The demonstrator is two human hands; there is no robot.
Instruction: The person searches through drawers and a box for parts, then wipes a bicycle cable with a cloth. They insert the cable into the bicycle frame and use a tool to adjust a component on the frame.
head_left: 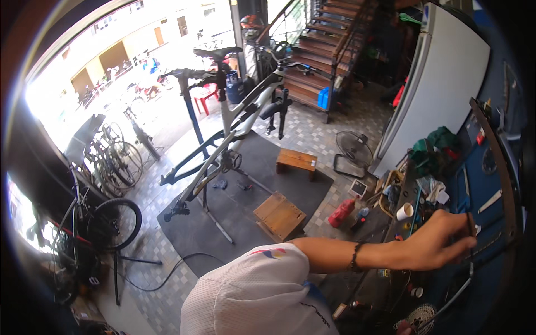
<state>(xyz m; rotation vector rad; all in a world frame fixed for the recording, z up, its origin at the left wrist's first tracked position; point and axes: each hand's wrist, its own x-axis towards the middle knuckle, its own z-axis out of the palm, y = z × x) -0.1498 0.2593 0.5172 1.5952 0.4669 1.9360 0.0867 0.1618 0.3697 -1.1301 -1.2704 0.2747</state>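
Note:
My left arm, in a white short sleeve with a dark bracelet, stretches right to a blue tool board. My left hand (441, 241) is closed, fingers bent together at the board; what they hold is hidden. Just below the fingers a thin silver rod or cable (459, 291) runs down toward the lower edge. There, part of my right hand (404, 327) shows against the rim of a bicycle cassette (422, 317); most of that hand is cut off. A dark chain (490, 244) lies on the board beside my left hand.
A bike frame (228, 131) hangs in a repair stand over a dark mat (184, 223). Two wooden stools (280, 215) stand near it. A cluttered bench holds a paper cup (405, 211). Beyond are a fan (354, 148), a red bottle-shaped thing (341, 213), a refrigerator (432, 89) and stairs (312, 61).

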